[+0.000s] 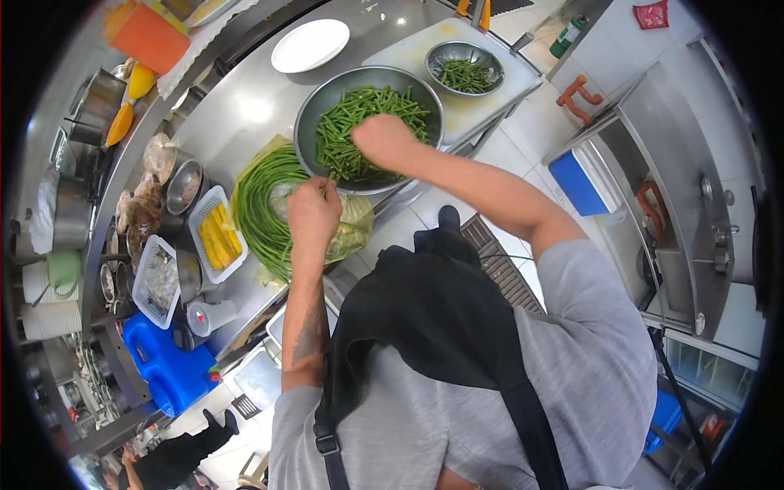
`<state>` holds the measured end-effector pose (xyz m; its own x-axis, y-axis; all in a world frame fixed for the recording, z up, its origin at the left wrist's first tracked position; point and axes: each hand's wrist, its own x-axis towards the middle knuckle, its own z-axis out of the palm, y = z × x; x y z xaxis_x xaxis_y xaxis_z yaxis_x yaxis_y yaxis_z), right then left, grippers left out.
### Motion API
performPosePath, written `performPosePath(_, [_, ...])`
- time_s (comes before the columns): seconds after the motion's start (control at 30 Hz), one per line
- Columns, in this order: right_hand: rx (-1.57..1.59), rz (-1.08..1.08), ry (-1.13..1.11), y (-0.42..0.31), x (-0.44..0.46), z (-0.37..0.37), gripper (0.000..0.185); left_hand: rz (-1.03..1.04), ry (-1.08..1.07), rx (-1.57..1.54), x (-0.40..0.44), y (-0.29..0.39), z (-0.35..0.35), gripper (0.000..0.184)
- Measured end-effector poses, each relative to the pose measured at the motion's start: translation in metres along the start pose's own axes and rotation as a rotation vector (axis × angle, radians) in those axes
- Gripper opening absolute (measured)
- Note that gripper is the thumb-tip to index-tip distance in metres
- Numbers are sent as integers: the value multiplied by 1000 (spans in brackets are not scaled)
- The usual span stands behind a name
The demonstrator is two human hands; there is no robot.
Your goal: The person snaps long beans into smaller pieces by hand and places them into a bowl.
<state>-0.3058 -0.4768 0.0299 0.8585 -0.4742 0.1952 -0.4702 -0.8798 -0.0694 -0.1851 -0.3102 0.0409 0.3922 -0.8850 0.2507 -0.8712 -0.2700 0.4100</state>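
Observation:
A large metal bowl (302, 135) holds many cut green bean pieces (343, 122). Above those pieces, my right hand (385, 140) is curled closed, its fingertips and anything in them hidden from view. My left hand (313, 211) is at the bowl's near left rim, thumb and fingers pinched on a long bean (331, 181). Beside it, a coiled bunch of uncut long beans (261, 200) lies on a yellowish plastic bag (357, 214).
A smaller metal bowl (433, 53) of beans sits on a white cutting board (523, 77). Behind is a white plate (310, 46). At left are a basket of yellow pieces (219, 238), a white basket (155, 282) and a blue container (163, 363). Another person (175, 457) is at lower left.

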Motion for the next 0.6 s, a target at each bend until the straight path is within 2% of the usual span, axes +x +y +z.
performPosePath(0.03, [2, -8, 5, 5, -4, -1, 19, -79, -74, -194, 0, 0, -9, 21])
performPosePath(0.07, [70, -111, 287, 6, -10, -14, 19, -159, -144, -391, 1, -2, -15, 23])
performPosePath(0.1, [173, -154, 361, 2, -12, -17, 20, -170, -139, -390, 1, -7, -17, 23])
performPosePath(0.17, [368, -263, 499, -8, -17, -26, 22, -190, -330, -733, 9, -16, -16, 25])
performPosePath(0.23, [681, -198, -17, -16, -22, -37, 24, -227, -399, -831, 13, -17, -15, 25])
performPosePath(0.3, [649, -183, -4, -4, -16, -34, 24, -259, -473, -921, 13, -20, -16, 26])
performPosePath(0.37, [705, 1, 64, 15, -13, -40, 23, -225, -437, -830, 8, -27, -17, 24])
performPosePath(0.4, [780, 25, -23, 22, -13, -46, 21, -215, -431, -827, 9, -28, -19, 24])
performPosePath(0.43, [776, 21, -16, 23, -11, -43, 21, -229, -442, -818, 9, -29, -20, 24])
performPosePath(0.5, [872, -212, -8, 12, -14, -37, 23, -248, -460, -807, 8, -28, -19, 24])
performPosePath(0.53, [862, -156, -103, 7, -14, -34, 21, -219, -448, -781, 10, -26, -17, 24])
performPosePath(0.57, [863, -151, -102, -5, -17, -33, 21, -189, -435, -755, 12, -23, -14, 23])
performPosePath(0.6, [544, -137, 1, -17, -19, -31, 19, -187, -439, -753, 13, -22, -6, 23])
